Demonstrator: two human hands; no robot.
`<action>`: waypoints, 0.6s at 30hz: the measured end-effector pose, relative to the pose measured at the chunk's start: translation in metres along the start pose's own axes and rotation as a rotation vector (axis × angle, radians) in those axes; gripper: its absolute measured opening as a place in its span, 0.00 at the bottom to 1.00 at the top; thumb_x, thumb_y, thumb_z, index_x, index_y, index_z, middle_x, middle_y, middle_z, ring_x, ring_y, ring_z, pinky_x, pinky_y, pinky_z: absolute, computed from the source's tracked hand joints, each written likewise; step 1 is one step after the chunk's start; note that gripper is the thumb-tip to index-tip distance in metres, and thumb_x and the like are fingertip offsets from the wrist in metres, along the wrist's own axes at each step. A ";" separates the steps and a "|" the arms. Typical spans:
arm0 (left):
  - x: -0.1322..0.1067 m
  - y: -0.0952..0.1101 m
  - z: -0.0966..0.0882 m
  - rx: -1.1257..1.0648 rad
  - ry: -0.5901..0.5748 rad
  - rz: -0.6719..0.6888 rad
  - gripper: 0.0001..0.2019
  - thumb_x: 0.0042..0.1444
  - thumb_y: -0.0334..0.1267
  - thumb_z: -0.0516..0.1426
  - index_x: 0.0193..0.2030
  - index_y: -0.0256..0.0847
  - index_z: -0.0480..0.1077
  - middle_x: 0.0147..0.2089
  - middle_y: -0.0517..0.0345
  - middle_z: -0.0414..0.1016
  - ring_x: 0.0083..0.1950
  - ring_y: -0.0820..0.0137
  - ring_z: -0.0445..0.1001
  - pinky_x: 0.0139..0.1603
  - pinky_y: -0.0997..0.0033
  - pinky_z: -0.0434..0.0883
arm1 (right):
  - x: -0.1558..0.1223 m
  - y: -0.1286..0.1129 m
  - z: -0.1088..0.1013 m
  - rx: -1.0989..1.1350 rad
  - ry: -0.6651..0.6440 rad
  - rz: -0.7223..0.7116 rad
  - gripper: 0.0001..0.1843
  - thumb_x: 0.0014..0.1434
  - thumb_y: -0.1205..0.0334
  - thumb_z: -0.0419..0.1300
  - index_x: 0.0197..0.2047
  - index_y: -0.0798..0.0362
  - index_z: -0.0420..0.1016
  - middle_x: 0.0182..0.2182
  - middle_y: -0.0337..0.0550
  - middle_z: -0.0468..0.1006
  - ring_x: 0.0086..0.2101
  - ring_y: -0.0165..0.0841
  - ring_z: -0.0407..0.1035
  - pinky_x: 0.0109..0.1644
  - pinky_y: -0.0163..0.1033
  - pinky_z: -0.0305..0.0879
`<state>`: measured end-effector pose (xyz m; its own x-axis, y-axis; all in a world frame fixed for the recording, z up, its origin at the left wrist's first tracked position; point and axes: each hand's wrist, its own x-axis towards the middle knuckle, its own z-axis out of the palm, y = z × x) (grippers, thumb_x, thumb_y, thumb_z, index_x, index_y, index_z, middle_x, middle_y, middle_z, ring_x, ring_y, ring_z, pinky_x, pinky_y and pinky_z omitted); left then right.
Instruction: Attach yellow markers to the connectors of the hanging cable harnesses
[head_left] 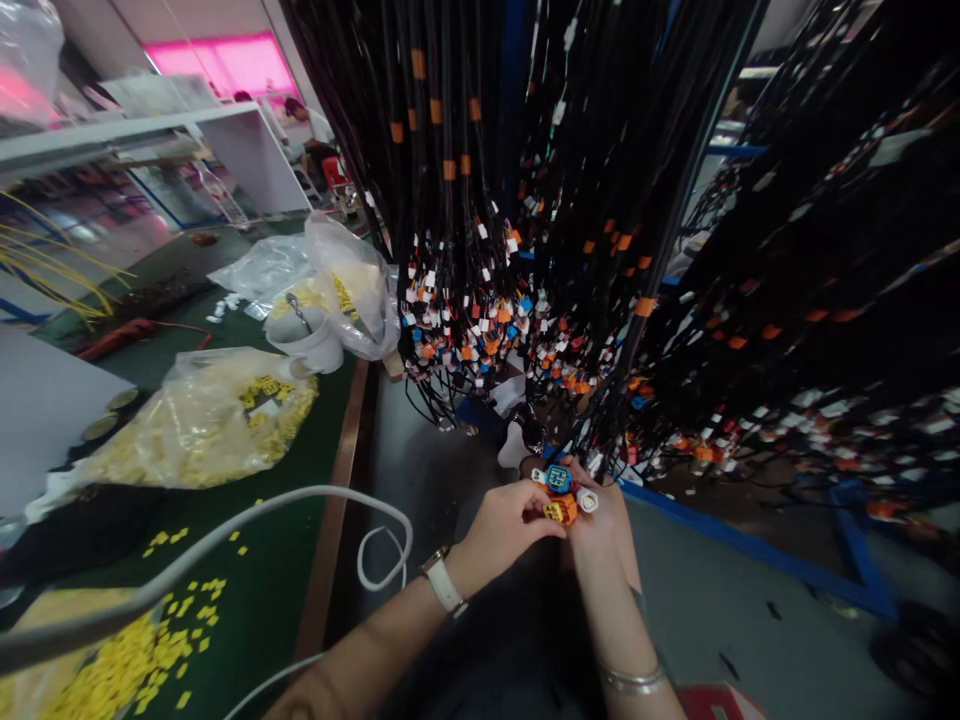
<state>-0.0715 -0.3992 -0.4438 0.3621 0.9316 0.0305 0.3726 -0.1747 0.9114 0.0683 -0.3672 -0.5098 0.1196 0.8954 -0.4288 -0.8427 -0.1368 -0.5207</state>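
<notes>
Beside hanging cables [442,120], steady the plugs [558,479] gripped in the right hand [606,515]; work squarely on the orange plug [566,510], pinched by the left hand [506,520].

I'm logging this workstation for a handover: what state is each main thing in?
Left hand: closed on the orange connector
Right hand: curled beside the white connector, grip partly hidden
Orange connector: held, yellow face exposed
Blue connector: face exposed
Black cables: hanging in bundles
White cup: upright, utensil inside
Bag of yellow pieces: lying on the bench
Loose yellow pieces: scattered
Watch: fastened
</notes>
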 end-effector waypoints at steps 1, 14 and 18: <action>0.000 0.000 0.000 0.014 0.004 0.020 0.10 0.44 0.39 0.66 0.31 0.39 0.72 0.31 0.63 0.74 0.32 0.75 0.69 0.35 0.77 0.64 | 0.000 0.001 0.002 -0.001 0.029 0.016 0.06 0.45 0.63 0.62 0.22 0.50 0.67 0.15 0.31 0.70 0.17 0.30 0.64 0.24 0.37 0.66; -0.002 -0.003 0.001 0.019 0.036 0.141 0.07 0.47 0.38 0.64 0.31 0.38 0.73 0.32 0.60 0.74 0.32 0.75 0.68 0.35 0.77 0.64 | -0.006 0.003 0.006 0.035 0.044 0.038 0.08 0.40 0.65 0.65 0.22 0.51 0.68 0.17 0.32 0.73 0.18 0.29 0.65 0.24 0.35 0.67; -0.002 -0.004 0.001 0.032 0.039 0.136 0.09 0.46 0.40 0.65 0.31 0.38 0.73 0.32 0.60 0.74 0.32 0.74 0.68 0.34 0.77 0.64 | -0.008 0.002 0.007 0.016 0.016 0.031 0.08 0.41 0.66 0.65 0.22 0.51 0.67 0.16 0.31 0.72 0.17 0.28 0.65 0.23 0.34 0.66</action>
<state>-0.0727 -0.4010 -0.4478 0.3781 0.9101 0.1695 0.3492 -0.3098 0.8844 0.0626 -0.3717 -0.5025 0.1019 0.8840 -0.4562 -0.8542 -0.1572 -0.4955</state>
